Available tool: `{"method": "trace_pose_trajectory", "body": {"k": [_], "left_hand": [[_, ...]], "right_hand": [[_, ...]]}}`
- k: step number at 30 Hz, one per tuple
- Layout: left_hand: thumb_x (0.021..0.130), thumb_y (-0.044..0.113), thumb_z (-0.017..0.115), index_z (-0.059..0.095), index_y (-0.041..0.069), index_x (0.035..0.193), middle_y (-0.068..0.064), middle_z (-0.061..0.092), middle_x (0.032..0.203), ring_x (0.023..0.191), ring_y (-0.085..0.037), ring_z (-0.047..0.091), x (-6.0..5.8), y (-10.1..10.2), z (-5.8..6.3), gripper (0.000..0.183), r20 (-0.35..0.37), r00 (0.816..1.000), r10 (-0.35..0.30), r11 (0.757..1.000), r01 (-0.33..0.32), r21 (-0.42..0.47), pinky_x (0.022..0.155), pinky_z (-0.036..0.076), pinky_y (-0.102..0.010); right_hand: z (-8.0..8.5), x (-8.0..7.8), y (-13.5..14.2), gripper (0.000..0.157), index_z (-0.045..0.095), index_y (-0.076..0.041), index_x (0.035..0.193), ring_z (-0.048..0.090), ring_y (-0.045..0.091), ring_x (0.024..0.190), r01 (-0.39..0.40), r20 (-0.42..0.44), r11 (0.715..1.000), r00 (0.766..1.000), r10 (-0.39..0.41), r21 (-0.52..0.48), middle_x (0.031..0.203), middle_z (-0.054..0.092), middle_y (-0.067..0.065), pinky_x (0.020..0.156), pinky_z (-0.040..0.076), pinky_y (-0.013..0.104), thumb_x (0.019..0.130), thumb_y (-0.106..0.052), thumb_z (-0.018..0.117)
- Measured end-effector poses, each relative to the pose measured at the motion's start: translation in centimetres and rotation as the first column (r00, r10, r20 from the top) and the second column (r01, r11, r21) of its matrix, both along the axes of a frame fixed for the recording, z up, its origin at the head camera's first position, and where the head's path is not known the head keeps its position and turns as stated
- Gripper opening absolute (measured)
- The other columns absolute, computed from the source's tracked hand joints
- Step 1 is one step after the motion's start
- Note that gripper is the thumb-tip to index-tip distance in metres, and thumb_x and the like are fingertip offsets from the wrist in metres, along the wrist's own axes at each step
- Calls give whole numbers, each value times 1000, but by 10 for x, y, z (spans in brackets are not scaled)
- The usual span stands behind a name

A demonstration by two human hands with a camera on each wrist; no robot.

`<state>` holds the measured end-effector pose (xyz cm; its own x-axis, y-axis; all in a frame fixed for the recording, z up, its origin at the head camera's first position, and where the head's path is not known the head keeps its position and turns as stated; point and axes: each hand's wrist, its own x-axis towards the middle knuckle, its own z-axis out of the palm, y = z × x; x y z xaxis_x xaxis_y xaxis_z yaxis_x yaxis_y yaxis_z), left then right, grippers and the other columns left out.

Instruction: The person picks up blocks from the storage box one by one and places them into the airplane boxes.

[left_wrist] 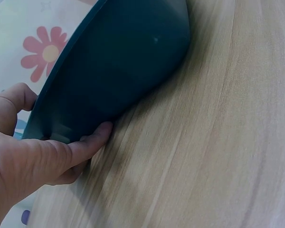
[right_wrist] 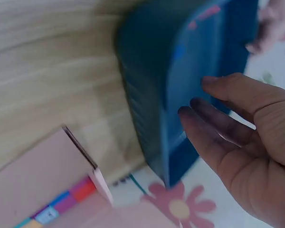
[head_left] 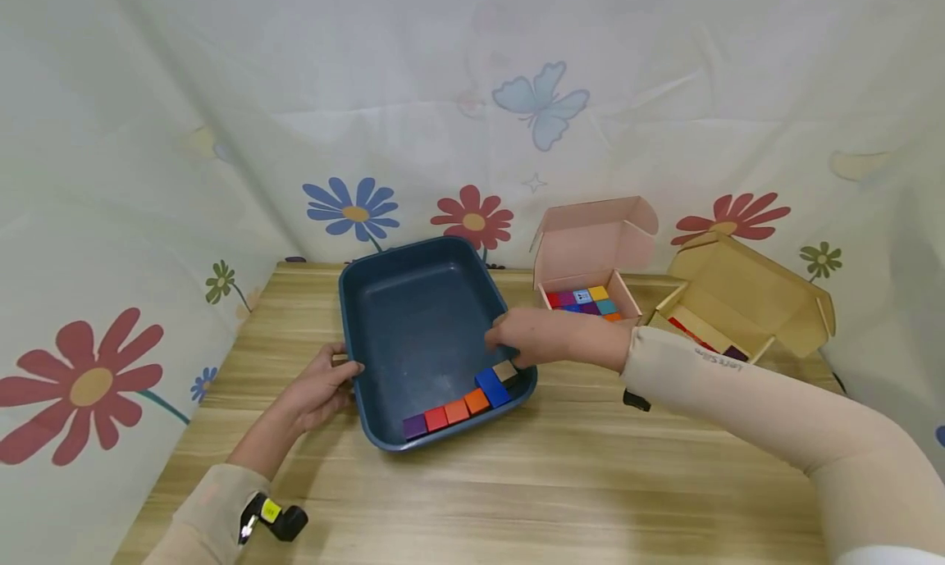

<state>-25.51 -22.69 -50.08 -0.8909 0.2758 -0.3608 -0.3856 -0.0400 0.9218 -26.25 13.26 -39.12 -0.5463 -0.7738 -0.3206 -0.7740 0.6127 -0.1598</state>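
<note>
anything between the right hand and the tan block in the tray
Nothing visible. The right hand reaches over the right rim of the blue tray, and no block or wall shows between it and the tan block.

"Tell me about the tray (head_left: 413, 327)."

"It's dark blue with round corners, on the table (head_left: 591, 491)."

"And inside?"

"A purple block (head_left: 415, 426), red block (head_left: 436, 418), peach block (head_left: 456, 410) and orange block (head_left: 476, 401) line the near side. Then a blue block (head_left: 492, 388) and tan block (head_left: 505, 371) sit by the near right corner."
</note>
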Motion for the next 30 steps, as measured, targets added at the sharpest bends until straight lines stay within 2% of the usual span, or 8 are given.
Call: {"method": "trace_pose_trajectory", "body": {"k": [4,9,17,21,26,30], "left_hand": [[99,1,49,9,4,145,-22,31,132,98,-18,54,-1,-1,-1,60,-8,1000,-2,1000,2,9,76,52,-32],[100,0,48,10,5,143,-23,31,132,98,-18,55,-2,-3,-1,58,-13,1000,3,1000,-2,11,76,52,-32],[100,1,49,9,4,144,-23,33,132,98,-18,55,-2,-1,-1,60,-9,1000,-11,1000,11,7,76,53,-33],[100,2,49,8,4,145,-23,33,133,100,-18,53,-3,-1,0,61,-9,1000,-8,1000,8,-4,77,52,-33],[100,2,50,10,4,145,-23,33,133,100,-19,54,-2,-1,-1,61,3,1000,-7,1000,7,-3,77,53,-33],[99,1,50,10,5,144,-23,34,132,97,-18,55,-2,-2,-2,60,1,1000,-4,1000,4,9,76,52,-33]], "right_hand": [[-20,-6,-17,37,66,-12,129,62,21,103,-24,35,992,999,20,122,122,67,9,88,57,32,93,-7,72],[-33,-15,-33,43,65,-16,131,60,19,98,-54,38,967,998,46,250,122,67,6,87,57,31,90,-5,74],[-36,-15,-48,42,61,-19,132,60,19,93,9,100,936,994,-47,352,112,63,2,78,58,29,93,-10,74],[-38,-15,-54,43,61,-18,132,59,19,96,-13,60,916,998,-11,400,112,62,3,81,58,30,92,-11,76],[-40,-16,-58,37,62,-16,124,57,20,96,-24,37,893,999,9,449,112,60,3,84,56,31,91,-9,76],[-39,-16,-59,31,64,-15,120,56,20,95,-14,25,893,1000,3,449,113,59,2,85,56,31,91,-10,75]]}}
